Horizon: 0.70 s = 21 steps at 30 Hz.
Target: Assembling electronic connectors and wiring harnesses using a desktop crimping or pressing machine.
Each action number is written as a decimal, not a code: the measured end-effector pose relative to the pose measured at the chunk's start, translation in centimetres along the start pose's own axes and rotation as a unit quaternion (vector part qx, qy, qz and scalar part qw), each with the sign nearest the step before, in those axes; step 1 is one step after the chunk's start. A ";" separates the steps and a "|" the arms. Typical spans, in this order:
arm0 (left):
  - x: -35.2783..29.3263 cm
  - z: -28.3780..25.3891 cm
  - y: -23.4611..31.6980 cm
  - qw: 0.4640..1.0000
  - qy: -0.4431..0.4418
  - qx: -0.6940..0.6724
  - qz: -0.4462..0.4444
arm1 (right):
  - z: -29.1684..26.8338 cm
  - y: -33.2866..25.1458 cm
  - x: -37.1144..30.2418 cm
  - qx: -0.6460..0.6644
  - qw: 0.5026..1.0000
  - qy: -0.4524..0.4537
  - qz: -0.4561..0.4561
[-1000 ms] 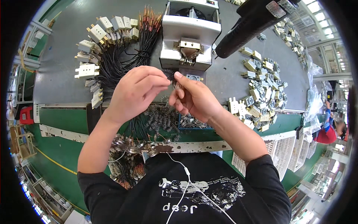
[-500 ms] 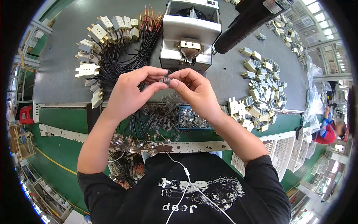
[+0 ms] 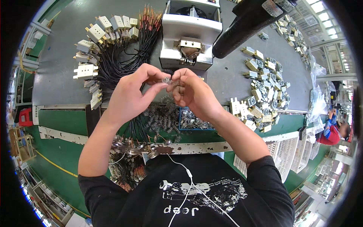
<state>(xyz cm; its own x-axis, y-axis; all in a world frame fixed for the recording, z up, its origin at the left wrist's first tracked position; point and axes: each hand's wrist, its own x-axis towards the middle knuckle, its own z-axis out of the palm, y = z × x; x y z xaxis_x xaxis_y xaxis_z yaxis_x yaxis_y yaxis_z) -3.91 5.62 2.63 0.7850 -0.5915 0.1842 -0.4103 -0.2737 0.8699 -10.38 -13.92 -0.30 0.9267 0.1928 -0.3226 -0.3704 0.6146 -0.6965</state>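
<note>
Above the bench's near edge, both hands meet in front of a grey metal machine (image 3: 191,32). A small dark coil spring (image 3: 166,80) is pinched between the thumb and fingertips of my left hand (image 3: 134,90). My right hand (image 3: 198,92) sits just beside it with its fingers curled in. Some thin wire shows at the right fingertips, but I cannot make out whether it belongs to the same spring. Below the hands lies a heap of loose coil springs (image 3: 160,118). Next to the heap is a blue tray (image 3: 194,129) of small metal parts, partly covered by my right forearm.
Black cables (image 3: 115,66) with cream plug blocks (image 3: 86,70) lie at the left. Several cream and metal socket parts (image 3: 261,90) are piled at the right. A thick black tube (image 3: 242,30) slants over the bench. A person in red (image 3: 331,134) is far right.
My right hand has rolled over and curled its fingers, drawing slightly away from the spring. The spring in my left fingertips has turned. The view has shifted slightly.
</note>
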 end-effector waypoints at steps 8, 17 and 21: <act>0.3 -0.5 -0.4 0.999 -0.018 -0.019 -0.022 | 0.1 -0.1 -0.3 -0.277 0.947 -0.034 -0.158; 0.3 -0.6 0.5 0.999 -0.011 0.042 0.018 | 0.2 0.9 0.1 -0.298 0.934 0.032 -0.192; 0.5 -0.5 0.6 0.979 0.001 0.166 0.115 | 0.2 0.6 0.2 -0.333 0.930 0.046 -0.150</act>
<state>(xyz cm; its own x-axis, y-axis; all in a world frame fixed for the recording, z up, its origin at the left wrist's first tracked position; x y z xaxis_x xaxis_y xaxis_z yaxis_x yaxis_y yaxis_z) -3.52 5.51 3.51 0.6543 -0.6657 0.3588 -0.7048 -0.3647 0.6085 -10.41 -13.33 -0.67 0.9966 0.0033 -0.0825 -0.0825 0.0146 -0.9965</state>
